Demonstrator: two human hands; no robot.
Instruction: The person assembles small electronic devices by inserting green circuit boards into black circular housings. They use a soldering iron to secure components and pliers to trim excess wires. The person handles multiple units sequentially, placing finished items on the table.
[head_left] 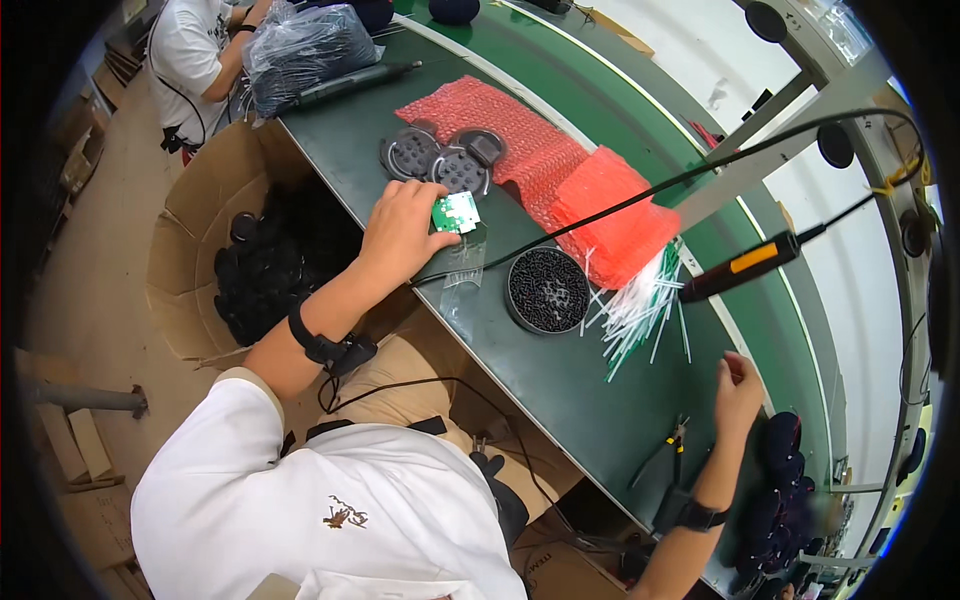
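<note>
My left hand (402, 225) reaches over the table's near edge and pinches a small green circuit board (456, 212) between thumb and fingers. Just beyond it lie round black plastic housings (460, 168) with raised studs inside. A clear plastic piece (465, 262) rests beside my left thumb. Off to the right, my right hand (739, 395) is raised near the table's far edge with curled fingers; whether something small is in them is hidden. Nearest to it on the table are the cutting pliers (662, 450). A round tin (513, 300) of small black screws stands between my hands.
Red bubble wrap (500, 125) and white and green strips (640, 315) cover the far side. An electric screwdriver (745, 268) hangs by its cable over the right. A carton (185, 250) of black parts stands lower left. Dark rounded pieces (785, 490) line the right; another person (190, 60) works far left.
</note>
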